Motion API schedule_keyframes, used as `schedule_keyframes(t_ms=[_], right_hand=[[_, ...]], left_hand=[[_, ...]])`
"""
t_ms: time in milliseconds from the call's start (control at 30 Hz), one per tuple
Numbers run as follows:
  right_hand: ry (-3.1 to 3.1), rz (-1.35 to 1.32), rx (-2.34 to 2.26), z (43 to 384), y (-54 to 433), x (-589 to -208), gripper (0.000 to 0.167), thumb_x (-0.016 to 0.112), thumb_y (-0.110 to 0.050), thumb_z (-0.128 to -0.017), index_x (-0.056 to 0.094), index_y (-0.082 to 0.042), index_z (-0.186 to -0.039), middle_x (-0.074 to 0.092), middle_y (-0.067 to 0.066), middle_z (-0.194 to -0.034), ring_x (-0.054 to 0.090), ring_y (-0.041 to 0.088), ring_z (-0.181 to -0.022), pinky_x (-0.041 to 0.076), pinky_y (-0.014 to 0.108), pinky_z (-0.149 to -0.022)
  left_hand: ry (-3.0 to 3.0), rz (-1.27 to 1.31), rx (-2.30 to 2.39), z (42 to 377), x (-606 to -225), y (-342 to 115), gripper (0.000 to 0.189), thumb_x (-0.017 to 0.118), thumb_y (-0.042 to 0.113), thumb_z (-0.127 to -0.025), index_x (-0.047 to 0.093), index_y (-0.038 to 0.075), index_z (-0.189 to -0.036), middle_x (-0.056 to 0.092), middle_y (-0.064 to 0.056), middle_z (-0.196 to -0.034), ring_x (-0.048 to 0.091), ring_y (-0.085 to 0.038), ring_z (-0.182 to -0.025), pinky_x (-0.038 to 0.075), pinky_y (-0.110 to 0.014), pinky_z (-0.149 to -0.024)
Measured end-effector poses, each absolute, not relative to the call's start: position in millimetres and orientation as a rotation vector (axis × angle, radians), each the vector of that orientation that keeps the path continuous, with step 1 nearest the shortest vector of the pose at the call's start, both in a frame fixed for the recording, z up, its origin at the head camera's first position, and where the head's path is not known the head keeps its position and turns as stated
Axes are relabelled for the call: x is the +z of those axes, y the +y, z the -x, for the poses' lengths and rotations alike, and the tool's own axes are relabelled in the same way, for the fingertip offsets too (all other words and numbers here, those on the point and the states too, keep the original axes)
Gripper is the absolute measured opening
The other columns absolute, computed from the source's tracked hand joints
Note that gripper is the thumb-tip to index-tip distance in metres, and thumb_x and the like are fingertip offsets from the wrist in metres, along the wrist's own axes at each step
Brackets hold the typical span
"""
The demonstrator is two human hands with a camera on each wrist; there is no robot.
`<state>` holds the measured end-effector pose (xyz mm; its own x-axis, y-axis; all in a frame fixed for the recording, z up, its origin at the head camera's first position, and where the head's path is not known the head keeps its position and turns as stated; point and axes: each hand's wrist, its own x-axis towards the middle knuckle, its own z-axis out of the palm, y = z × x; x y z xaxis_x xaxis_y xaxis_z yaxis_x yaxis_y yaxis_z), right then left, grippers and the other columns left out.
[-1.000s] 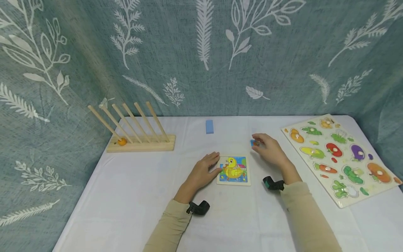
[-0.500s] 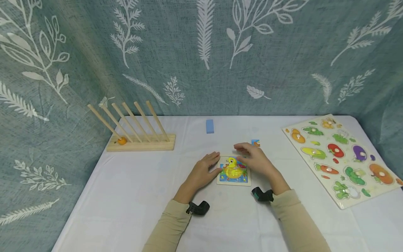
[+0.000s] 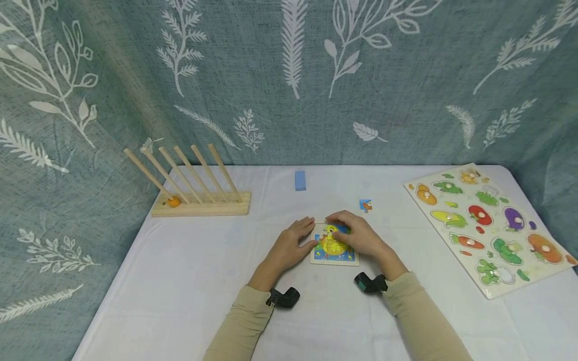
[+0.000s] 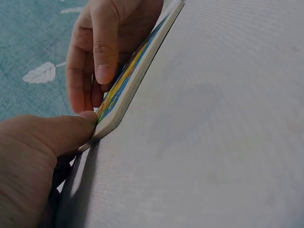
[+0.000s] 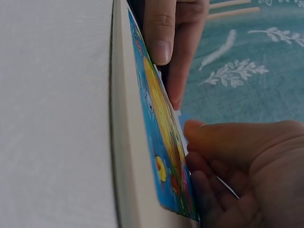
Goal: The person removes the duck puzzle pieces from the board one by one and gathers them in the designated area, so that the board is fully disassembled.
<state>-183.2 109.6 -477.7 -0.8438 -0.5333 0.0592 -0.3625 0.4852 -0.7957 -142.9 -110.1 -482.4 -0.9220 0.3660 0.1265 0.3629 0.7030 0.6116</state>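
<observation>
A small square duck puzzle (image 3: 334, 254) lies on the white cloth, a yellow duck on blue, with a pale wooden frame. My left hand (image 3: 290, 245) rests along its left edge, thumb on the border and fingers at the far left corner. Over the puzzle's upper right reaches my right hand (image 3: 361, 235), thumb and forefinger apart and fingertips right at the picture. In the left wrist view the right hand's thumb (image 4: 105, 71) points down toward the pieces. Behind that hand a loose blue-and-orange puzzle piece (image 3: 366, 205) lies on the cloth.
A blue block (image 3: 300, 181) lies near the back edge. To the left stands a wooden peg rack (image 3: 212, 210) with upright dowels and one orange bead (image 3: 173, 201). A large vegetable peg puzzle (image 3: 456, 239) lies along the right. A patterned curtain (image 3: 262, 75) hangs behind.
My right hand has left the loose piece on the cloth and moved left and nearer, onto the duck puzzle's upper right. My left hand has stayed at the puzzle's left edge.
</observation>
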Motion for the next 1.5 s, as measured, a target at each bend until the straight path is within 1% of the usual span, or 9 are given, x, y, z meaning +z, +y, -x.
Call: schedule_keyframes(t_ms=[133, 267, 467, 700, 900, 1100, 1200, 1300, 1500], right_hand=[[2.581, 0.885, -1.162, 182.5, 108.7, -478.9, 0.033, 0.064, -0.010, -0.090, 0.062, -0.008, -0.123, 0.054, 0.010, -0.130, 0.048, 0.031, -0.126, 0.041, 0.051, -0.108], [2.600, 0.948, -1.065, 180.5, 107.3, -476.7, 0.032, 0.062, -0.010, -0.091, 0.062, -0.007, -0.123, 0.051, 0.012, -0.131, 0.046, 0.032, -0.127, 0.040, 0.051, -0.108], [2.606, 0.942, -1.050, 178.7, 106.0, -473.6, 0.030, 0.061, -0.007, -0.091, 0.062, -0.007, -0.121, 0.049, 0.013, -0.131, 0.044, 0.032, -0.126, 0.040, 0.051, -0.108], [2.592, 0.930, -1.085, 178.1, 106.0, -473.2, 0.028, 0.062, -0.006, -0.091, 0.062, -0.007, -0.118, 0.047, 0.014, -0.129, 0.044, 0.032, -0.124, 0.040, 0.051, -0.108], [2.610, 0.919, -1.067, 177.7, 106.1, -473.0, 0.026, 0.062, -0.007, -0.090, 0.062, -0.009, -0.116, 0.046, 0.014, -0.127, 0.042, 0.032, -0.120, 0.041, 0.053, -0.104], [2.634, 0.908, -1.045, 176.8, 104.0, -473.6, 0.026, 0.062, -0.006, -0.090, 0.061, -0.010, -0.115, 0.048, 0.012, -0.128, 0.040, 0.030, -0.117, 0.042, 0.051, -0.100], [2.632, 0.894, -1.059, 176.4, 102.8, -473.6, 0.026, 0.062, -0.006, -0.089, 0.061, -0.009, -0.115, 0.050, 0.011, -0.128, 0.040, 0.029, -0.116, 0.042, 0.050, -0.101], [2.631, 0.880, -1.076, 176.8, 103.8, -474.5, 0.029, 0.063, -0.006, -0.089, 0.061, -0.009, -0.117, 0.052, 0.010, -0.127, 0.042, 0.029, -0.118, 0.042, 0.051, -0.103], [2.584, 0.809, -1.161, 178.4, 108.4, -474.8, 0.041, 0.063, -0.004, -0.088, 0.055, -0.008, -0.128, 0.054, 0.010, -0.131, 0.045, 0.031, -0.126, 0.039, 0.052, -0.107]], left_hand=[[2.888, -0.609, 1.033, 142.8, -481.9, -110.5, 0.053, 0.063, 0.029, -0.092, 0.051, 0.002, -0.135, 0.046, -0.012, -0.144, 0.041, -0.031, -0.135, 0.033, -0.043, -0.116], [2.889, -0.609, 1.036, 142.7, -483.1, -110.7, 0.053, 0.064, 0.029, -0.091, 0.051, 0.002, -0.136, 0.046, -0.012, -0.144, 0.041, -0.032, -0.135, 0.033, -0.044, -0.115], [2.901, -0.614, 1.028, 143.3, -484.0, -110.7, 0.053, 0.064, 0.030, -0.091, 0.051, 0.003, -0.136, 0.046, -0.011, -0.144, 0.041, -0.031, -0.135, 0.034, -0.044, -0.115], [2.900, -0.643, 1.046, 144.7, -484.2, -110.5, 0.053, 0.064, 0.029, -0.091, 0.051, 0.001, -0.135, 0.047, -0.012, -0.143, 0.042, -0.030, -0.135, 0.032, -0.042, -0.116], [2.900, -0.649, 1.037, 144.8, -484.5, -110.9, 0.054, 0.063, 0.030, -0.092, 0.051, 0.001, -0.135, 0.047, -0.013, -0.143, 0.042, -0.031, -0.135, 0.034, -0.043, -0.115], [2.900, -0.646, 1.048, 144.2, -483.9, -110.8, 0.054, 0.064, 0.029, -0.091, 0.051, 0.001, -0.135, 0.047, -0.012, -0.143, 0.042, -0.030, -0.135, 0.033, -0.042, -0.115], [2.899, -0.637, 1.052, 143.9, -484.0, -110.5, 0.053, 0.064, 0.028, -0.091, 0.051, 0.001, -0.135, 0.047, -0.012, -0.143, 0.041, -0.030, -0.135, 0.033, -0.042, -0.116], [2.894, -0.623, 1.056, 143.4, -484.2, -110.2, 0.053, 0.064, 0.028, -0.091, 0.051, 0.002, -0.135, 0.046, -0.012, -0.144, 0.041, -0.030, -0.135, 0.032, -0.043, -0.116], [2.890, -0.609, 1.047, 143.4, -485.0, -110.4, 0.053, 0.064, 0.029, -0.091, 0.050, 0.002, -0.136, 0.046, -0.011, -0.145, 0.040, -0.030, -0.136, 0.032, -0.043, -0.116]])
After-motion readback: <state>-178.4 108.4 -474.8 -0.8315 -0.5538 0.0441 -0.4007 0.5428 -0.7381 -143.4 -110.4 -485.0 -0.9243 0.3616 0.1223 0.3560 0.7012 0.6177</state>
